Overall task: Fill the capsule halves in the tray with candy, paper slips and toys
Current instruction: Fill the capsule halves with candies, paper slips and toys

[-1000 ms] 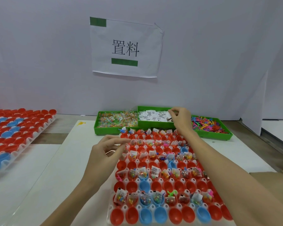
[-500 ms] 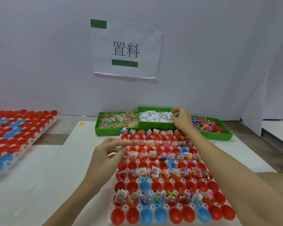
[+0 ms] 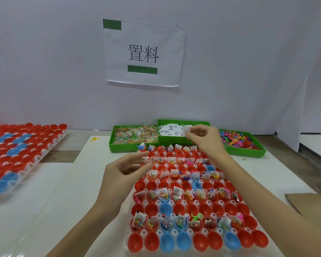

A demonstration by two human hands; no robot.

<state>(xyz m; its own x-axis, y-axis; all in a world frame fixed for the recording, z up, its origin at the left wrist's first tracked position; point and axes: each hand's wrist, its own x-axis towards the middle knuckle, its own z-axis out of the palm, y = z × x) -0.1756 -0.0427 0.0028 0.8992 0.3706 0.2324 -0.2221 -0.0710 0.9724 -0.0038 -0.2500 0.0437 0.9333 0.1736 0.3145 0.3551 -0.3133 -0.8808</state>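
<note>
Nearest, tray (image 3: 132,243) of red and blue capsule halves (image 3: 198,210) on the table (image 3: 50,210), long axis running away toward the wall. Above its left edge, left hand (image 3: 119,175), fingers curled, pinching something small and blurred. Farther, right hand (image 3: 204,140) pinching paper slips (image 3: 186,131) over the middle green bin (image 3: 174,139). On the wall, sign (image 3: 144,53) reading "置料".

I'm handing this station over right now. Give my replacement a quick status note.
Right hand: pinching paper slips over the slip bin.
Left hand: hovering at the capsule tray left edge; whether its grip holds anything is unclear.
Candy bin sits left of the slips, toy bin right.
Done: alternate rows hold candy, slips and some toys.
Left: the empty rows between, including the nearest row.
</note>
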